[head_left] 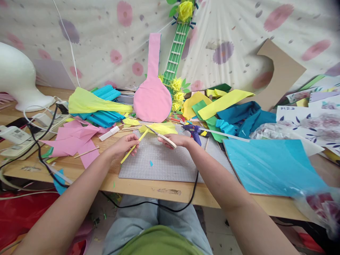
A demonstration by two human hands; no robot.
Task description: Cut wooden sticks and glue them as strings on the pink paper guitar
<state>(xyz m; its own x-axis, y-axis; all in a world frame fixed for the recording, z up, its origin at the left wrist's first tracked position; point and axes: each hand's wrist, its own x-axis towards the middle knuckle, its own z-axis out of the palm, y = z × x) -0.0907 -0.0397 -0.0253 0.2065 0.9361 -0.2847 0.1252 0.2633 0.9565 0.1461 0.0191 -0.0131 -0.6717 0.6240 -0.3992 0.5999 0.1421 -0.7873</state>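
My left hand (129, 144) pinches a narrow yellow paper strip (135, 146), which slants over the left part of the grey cutting mat (162, 166). Scissors with white handles (166, 140) are in my right hand (174, 140); their blades point up and left, beside the strip's upper end. Yellow crepe paper (164, 128) lies just behind both hands. A small blue scrap (151, 163) rests on the mat. The pink banjo-shaped piece (152, 99) stands upright behind the mat, with a green guitar neck (175, 53) leaning beside it.
A blue glue gun (194, 131) lies right of my right hand. Pink paper (71, 138) and a power strip (34, 136) are on the left; a blue sheet (273, 164) is on the right. A black cable (170, 209) hangs over the table's front edge.
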